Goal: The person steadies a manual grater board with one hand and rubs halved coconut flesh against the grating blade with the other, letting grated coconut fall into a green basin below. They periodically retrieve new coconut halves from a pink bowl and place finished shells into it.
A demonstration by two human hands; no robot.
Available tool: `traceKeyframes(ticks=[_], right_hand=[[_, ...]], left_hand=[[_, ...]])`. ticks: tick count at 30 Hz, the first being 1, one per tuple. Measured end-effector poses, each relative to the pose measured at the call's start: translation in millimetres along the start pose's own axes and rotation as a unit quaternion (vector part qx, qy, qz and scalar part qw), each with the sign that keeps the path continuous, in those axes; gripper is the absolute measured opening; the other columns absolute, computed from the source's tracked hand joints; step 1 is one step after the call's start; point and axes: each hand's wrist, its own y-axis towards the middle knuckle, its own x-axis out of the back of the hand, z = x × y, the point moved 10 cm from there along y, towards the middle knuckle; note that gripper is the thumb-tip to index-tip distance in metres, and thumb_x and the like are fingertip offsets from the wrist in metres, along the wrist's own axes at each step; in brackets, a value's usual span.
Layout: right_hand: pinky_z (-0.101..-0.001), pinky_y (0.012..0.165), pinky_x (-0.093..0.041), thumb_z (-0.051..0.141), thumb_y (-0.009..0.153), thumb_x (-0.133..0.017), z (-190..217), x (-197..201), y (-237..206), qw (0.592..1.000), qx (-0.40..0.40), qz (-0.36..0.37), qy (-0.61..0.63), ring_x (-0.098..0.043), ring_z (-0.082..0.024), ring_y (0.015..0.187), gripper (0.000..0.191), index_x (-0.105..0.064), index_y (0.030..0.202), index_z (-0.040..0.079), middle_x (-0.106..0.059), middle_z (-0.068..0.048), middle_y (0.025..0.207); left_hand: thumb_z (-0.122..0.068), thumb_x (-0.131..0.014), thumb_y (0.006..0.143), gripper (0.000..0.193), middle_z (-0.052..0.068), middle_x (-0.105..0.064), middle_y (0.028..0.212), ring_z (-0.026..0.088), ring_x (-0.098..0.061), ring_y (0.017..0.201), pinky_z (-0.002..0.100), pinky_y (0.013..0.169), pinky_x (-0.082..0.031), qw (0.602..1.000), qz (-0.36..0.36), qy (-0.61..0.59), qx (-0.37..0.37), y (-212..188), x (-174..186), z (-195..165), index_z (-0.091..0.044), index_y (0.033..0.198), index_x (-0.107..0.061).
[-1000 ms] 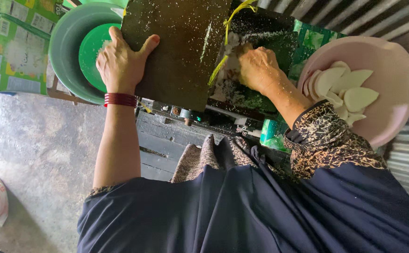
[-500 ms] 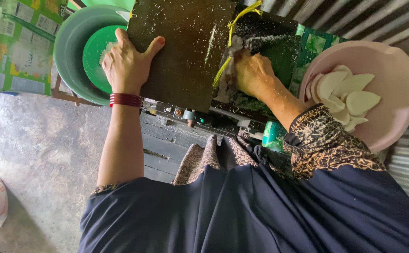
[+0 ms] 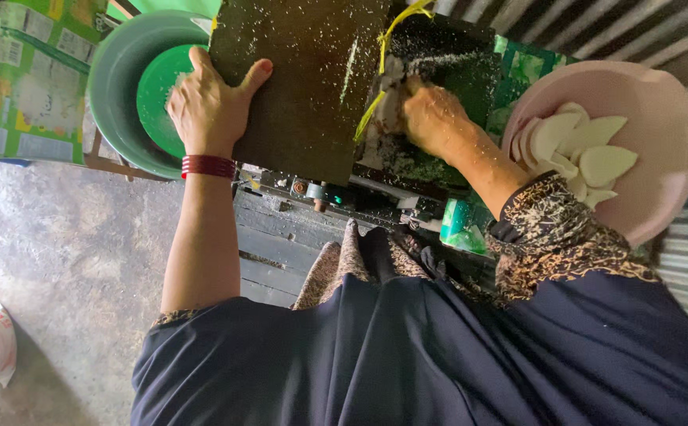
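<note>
- Where the head camera looks down over the dark navy lap, the left hand (image 3: 211,106) lies spread flat, palm down, on the near left corner of a dark metal cover (image 3: 304,79) speckled with white flakes; the thumb is splayed out toward the middle of the cover, and the fingers reach over its left edge.
- Around the left wrist sits a dark red bangle (image 3: 208,166).
- Just past the left fingertips stands a grey-green basin (image 3: 115,95) with a bright green bowl (image 3: 154,99) inside it; the hand overlaps the bowl's rim in this view, though whether it touches it cannot be told.
- Curled loosely, the right hand (image 3: 430,118) presses a white piece (image 3: 391,99) against the flake-covered opening of the dark machine (image 3: 446,63); the fingers are bent around the piece, so how much of it they cover cannot be told.
- Beside that hand a yellow cord (image 3: 383,47) runs across the cover's right edge.
- Right of the forearm, a pink basin (image 3: 659,110) holds white slices (image 3: 588,150), well apart from the hand.
</note>
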Motion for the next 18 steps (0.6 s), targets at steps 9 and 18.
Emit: traceKeyframes(ticks=[9,18], right_hand=[[-0.0489,0.086,-0.058,0.008,0.081,-0.066,-1,-13,9,0.998,0.006,0.009,0.057,-0.071,-0.043,0.094,0.018,-0.075,0.093,-0.002,-0.071,-0.025,0.104],[-0.0509,0.085,-0.055,0.021,0.085,-0.074,20,15,11,0.992,-0.025,0.004,0.123,-0.067,-0.046,0.099,0.044,-0.064,0.119,-0.003,-0.067,-0.028,0.112]], left_hand=[[-0.087,-0.068,0.087,0.091,0.025,-0.07,0.082,0.046,-0.068,0.083,0.055,0.077,-0.051,1.0,0.017,-0.014,-0.006,0,0,-2,0.0,0.106,-0.052],[-0.087,-0.067,0.087,0.093,0.026,-0.069,0.079,0.047,-0.068,0.08,0.055,0.075,-0.051,1.0,0.025,-0.013,-0.005,-1,-3,-2,0.001,0.11,-0.051]])
